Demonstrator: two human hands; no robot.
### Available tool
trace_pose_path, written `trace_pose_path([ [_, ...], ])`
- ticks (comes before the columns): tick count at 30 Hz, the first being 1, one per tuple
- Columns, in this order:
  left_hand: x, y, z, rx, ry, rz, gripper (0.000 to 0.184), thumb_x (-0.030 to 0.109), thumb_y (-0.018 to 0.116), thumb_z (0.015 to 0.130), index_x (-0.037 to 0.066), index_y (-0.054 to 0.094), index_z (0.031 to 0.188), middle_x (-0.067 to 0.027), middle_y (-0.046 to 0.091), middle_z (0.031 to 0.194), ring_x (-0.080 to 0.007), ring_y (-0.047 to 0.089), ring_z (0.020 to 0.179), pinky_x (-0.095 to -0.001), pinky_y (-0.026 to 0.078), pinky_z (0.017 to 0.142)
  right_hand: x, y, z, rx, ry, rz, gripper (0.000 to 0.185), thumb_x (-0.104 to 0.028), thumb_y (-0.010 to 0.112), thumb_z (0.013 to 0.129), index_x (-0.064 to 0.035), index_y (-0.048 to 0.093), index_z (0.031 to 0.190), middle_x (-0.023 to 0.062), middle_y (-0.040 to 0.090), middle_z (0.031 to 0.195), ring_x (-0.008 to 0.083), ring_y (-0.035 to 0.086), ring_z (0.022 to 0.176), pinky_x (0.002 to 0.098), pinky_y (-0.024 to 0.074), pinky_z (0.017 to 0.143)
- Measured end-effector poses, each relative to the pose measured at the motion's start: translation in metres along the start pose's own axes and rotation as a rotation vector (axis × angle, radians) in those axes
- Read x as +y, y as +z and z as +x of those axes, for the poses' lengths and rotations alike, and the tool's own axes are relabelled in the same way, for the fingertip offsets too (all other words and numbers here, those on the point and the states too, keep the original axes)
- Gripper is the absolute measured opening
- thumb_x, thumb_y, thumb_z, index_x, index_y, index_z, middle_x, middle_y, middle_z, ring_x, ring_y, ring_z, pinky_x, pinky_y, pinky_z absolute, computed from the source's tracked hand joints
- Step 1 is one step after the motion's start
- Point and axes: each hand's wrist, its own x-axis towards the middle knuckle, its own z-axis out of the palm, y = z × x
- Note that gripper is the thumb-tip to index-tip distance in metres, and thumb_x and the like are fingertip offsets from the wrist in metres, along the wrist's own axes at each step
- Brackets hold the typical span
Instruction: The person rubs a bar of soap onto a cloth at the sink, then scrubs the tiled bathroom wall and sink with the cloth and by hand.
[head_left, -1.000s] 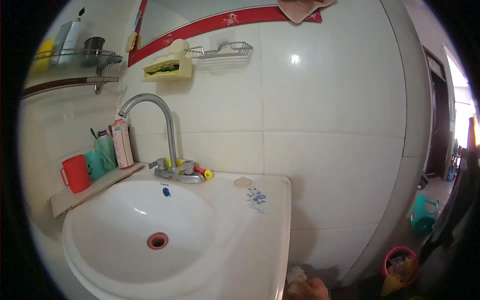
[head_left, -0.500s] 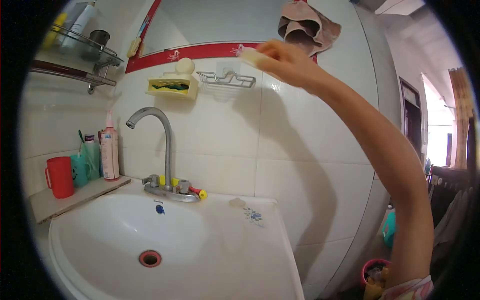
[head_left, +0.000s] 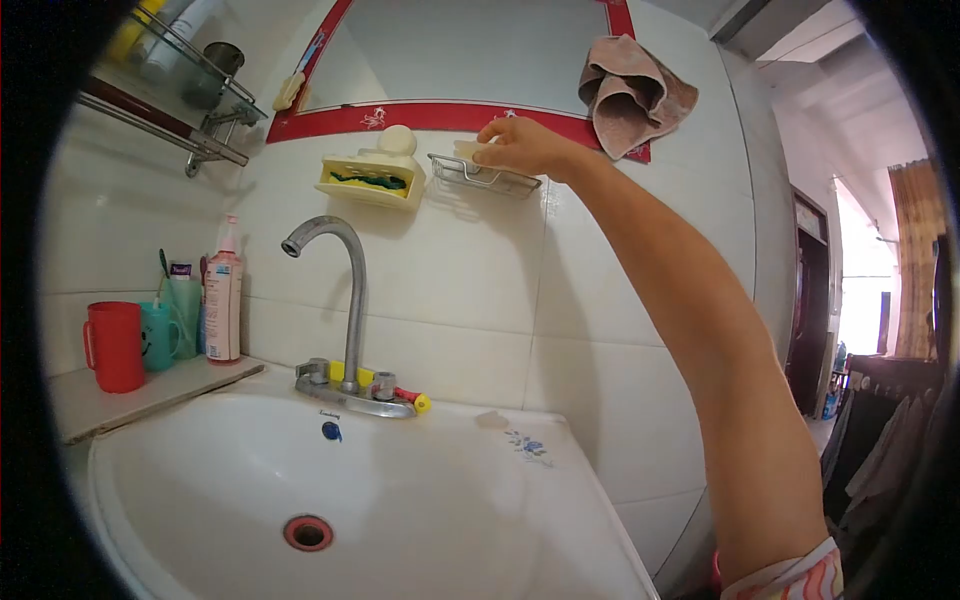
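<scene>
My right hand [head_left: 528,150] reaches up to the wall with its fingers closed around a pale bar of soap [head_left: 466,150]. The soap is at the wire soap rack [head_left: 512,184], within or just above its frame; I cannot tell whether it rests on the wires. Left of the rack, a cream holder [head_left: 368,196] on the wall contains a green and yellow sponge [head_left: 370,181]. My left hand is out of view.
Below is a white sink [head_left: 420,500] with a curved metal faucet [head_left: 356,290]. A red mug [head_left: 118,347] and a pink pump bottle [head_left: 223,300] stand on the left ledge. A brown cloth [head_left: 635,95] hangs by the red-framed mirror [head_left: 470,60].
My right hand has come down and slightly left with the soap, from above the rack to the rack itself. The view has shifted a little.
</scene>
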Motion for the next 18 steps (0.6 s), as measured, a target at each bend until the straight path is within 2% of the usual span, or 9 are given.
trace_pose_path([
  [2,0.001,-0.004,0.002,-0.015,0.011,-0.056,0.036,0.041,0.039,0.086,0.007,0.053,0.084,-0.0125,0.054,0.078,-0.0288,0.054,0.078,-0.0423,0.046,0.065,-0.003,0.002,0.0,-0.054,0.028,0.035,0.045,-0.032,0.063,0.075,-0.0019,0.053,0.108,0.0144,0.057,0.104,0.0221,0.052,0.096,0.0318,0.0403,0.083],
  [5,0.008,-0.013,0.004,-0.03,0.028,-0.131,0.037,0.041,0.039,0.086,0.007,0.053,0.084,-0.0126,0.054,0.078,-0.0288,0.054,0.078,-0.0424,0.046,0.065,-0.003,0.009,0.002,-0.024,0.006,0.026,0.049,-0.041,0.059,0.079,-0.0018,0.054,0.107,0.0143,0.057,0.102,0.0209,0.051,0.095,0.0323,0.0406,0.082],
  [8,0.011,-0.019,0.005,-0.041,0.046,-0.213,0.037,0.042,0.039,0.086,0.007,0.053,0.084,-0.0127,0.054,0.078,-0.0288,0.054,0.078,-0.0426,0.046,0.065,-0.008,0.007,-0.01,-0.1,0.02,0.149,0.06,-0.052,0.055,0.078,-0.0006,0.057,0.109,0.0197,0.057,0.108,0.0292,0.055,0.097,0.0353,0.0427,0.084],
  [11,0.013,-0.02,0.004,-0.054,0.047,-0.307,0.038,0.042,0.039,0.086,0.007,0.053,0.083,-0.0128,0.054,0.077,-0.0288,0.053,0.077,-0.0427,0.046,0.065,-0.003,0.004,-0.015,-0.195,0.175,0.296,0.062,-0.054,0.046,0.083,0.0,0.054,0.112,0.0127,0.056,0.107,0.0207,0.05,0.101,0.034,0.0393,0.086],
  [13,0.016,-0.018,0.001,-0.061,0.038,-0.371,0.038,0.042,0.039,0.086,0.007,0.053,0.083,-0.0129,0.054,0.077,-0.0288,0.053,0.077,-0.0428,0.046,0.065,0.008,0.003,-0.011,0.189,-0.104,0.193,0.056,-0.049,0.045,0.086,0.0005,0.055,0.11,0.0098,0.057,0.104,0.0178,0.051,0.099,0.0321,0.0397,0.085],
  [14,0.016,-0.015,-0.002,-0.065,0.021,-0.413,0.038,0.042,0.039,0.086,0.007,0.052,0.083,-0.0129,0.054,0.077,-0.0288,0.053,0.077,-0.0429,0.046,0.065,0.016,-0.003,-0.009,0.221,-0.077,0.294,0.047,-0.044,0.045,0.088,-0.0006,0.058,0.101,0.0036,0.056,0.087,0.0128,0.05,0.083,0.028,0.0412,0.075],
  [16,0.009,0.004,-0.016,-0.054,-0.039,-0.533,0.039,0.043,0.038,0.086,0.007,0.052,0.083,-0.013,0.054,0.077,-0.0288,0.053,0.077,-0.043,0.046,0.065,-0.003,-0.022,-0.049,0.314,-0.12,0.247,0.042,-0.041,0.046,0.088,-0.002,0.058,0.094,-0.0017,0.048,0.074,0.0101,0.042,0.071,0.025,0.038,0.065],
  [17,0.004,0.021,-0.03,-0.035,-0.074,-0.609,0.039,0.043,0.038,0.086,0.007,0.052,0.083,-0.013,0.054,0.077,-0.0288,0.053,0.077,-0.043,0.045,0.065,-0.003,-0.019,-0.07,0.452,-0.258,0.289,0.041,-0.037,0.045,0.087,0.0023,0.055,0.082,0.0043,0.052,0.07,0.0143,0.044,0.067,0.0309,0.0392,0.062],
  [18,0.0,0.041,-0.049,-0.003,-0.112,-0.69,0.039,0.043,0.038,0.086,0.007,0.052,0.083,-0.013,0.054,0.077,-0.0288,0.053,0.077,-0.0431,0.045,0.065,-0.008,-0.021,-0.105,0.36,-0.127,0.359,0.037,-0.035,0.048,0.087,0.0011,0.055,0.083,0.0027,0.05,0.068,0.0121,0.042,0.064,0.0294,0.0389,0.058],
])
